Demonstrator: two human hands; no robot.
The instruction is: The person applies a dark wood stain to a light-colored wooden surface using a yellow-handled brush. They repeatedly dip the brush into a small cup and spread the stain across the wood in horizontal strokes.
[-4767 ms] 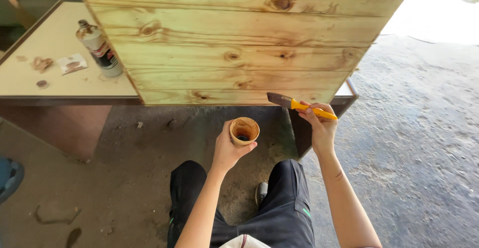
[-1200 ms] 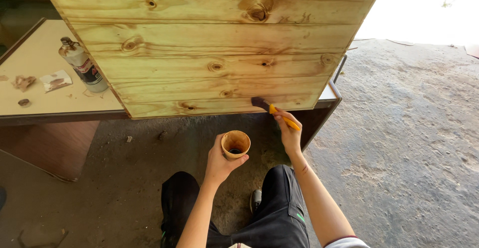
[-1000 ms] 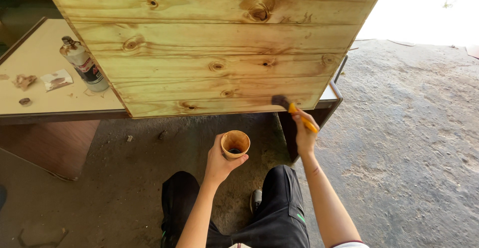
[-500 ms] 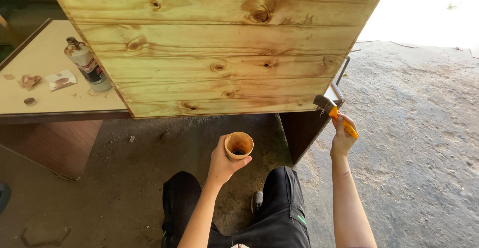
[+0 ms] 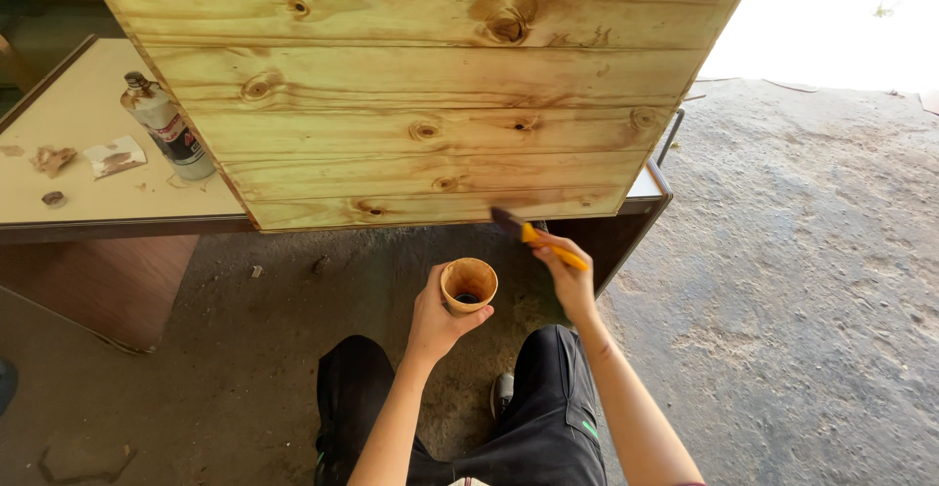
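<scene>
A knotty pine plank panel (image 5: 421,95), amber and glossy, lies above both hands and overhangs a beige worktable (image 5: 88,193) up and to the left of the left hand. Concrete floor (image 5: 802,251) spreads to the right of the right hand. The right hand (image 5: 569,276) is closed around the yellow handle of a paintbrush (image 5: 533,234); the dark bristles sit just above that hand, at the panel's lower edge. The left hand (image 5: 438,315), just left of the right, grips a small stained cup (image 5: 469,284) from below, upright, dark liquid at its bottom. A metal can (image 5: 168,128) stands on the table, far up-left of the left hand.
</scene>
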